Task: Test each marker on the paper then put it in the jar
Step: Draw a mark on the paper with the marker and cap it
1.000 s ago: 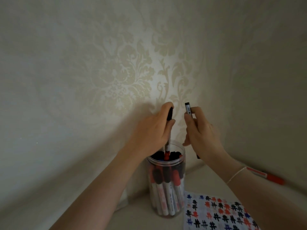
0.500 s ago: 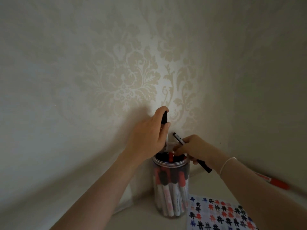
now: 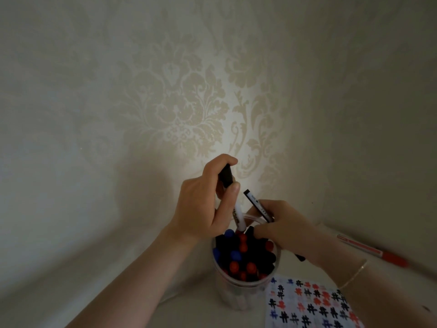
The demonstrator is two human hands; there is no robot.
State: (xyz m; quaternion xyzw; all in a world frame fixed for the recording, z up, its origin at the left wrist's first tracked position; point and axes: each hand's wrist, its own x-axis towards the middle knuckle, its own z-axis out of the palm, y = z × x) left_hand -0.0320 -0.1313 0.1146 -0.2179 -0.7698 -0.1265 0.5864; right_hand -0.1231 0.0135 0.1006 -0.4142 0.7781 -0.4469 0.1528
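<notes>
Left hand (image 3: 203,207) still gripping black-capped marker (image 3: 233,200) over jar (image 3: 243,287); right hand (image 3: 283,228), gripping thin pen (image 3: 259,207), has dropped lower onto jar rim. Labels unreadable.

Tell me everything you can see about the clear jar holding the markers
The clear plastic round jar stands upright and open on the pale surface by the wall, left of the paper covered in hash marks. It is packed with capped markers, black, red and blue tops up. The left hand lowers a black-capped white marker into it; the right hand hovers over its rim.
</notes>
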